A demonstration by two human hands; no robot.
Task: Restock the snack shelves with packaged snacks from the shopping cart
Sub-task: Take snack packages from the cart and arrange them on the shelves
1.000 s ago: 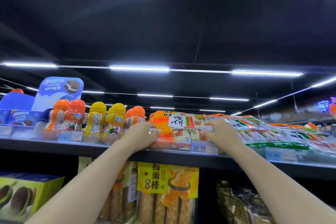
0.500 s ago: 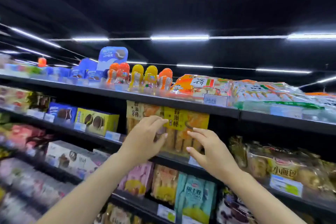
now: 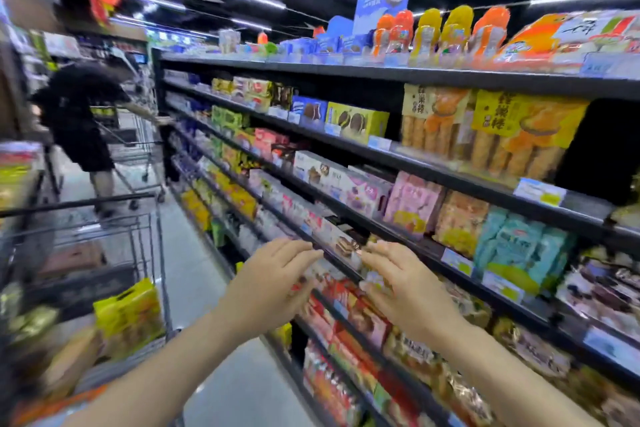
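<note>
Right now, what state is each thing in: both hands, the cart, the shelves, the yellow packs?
Left hand: open, fingers relaxed, holding nothing.
Right hand: open, empty, close to a shelf edge.
Shopping cart: upright, not empty.
Yellow snack packs: lying in the cart, not yet shelved.
Snack shelves: stocked on every level.
Second cart: held by another person down the aisle.
</note>
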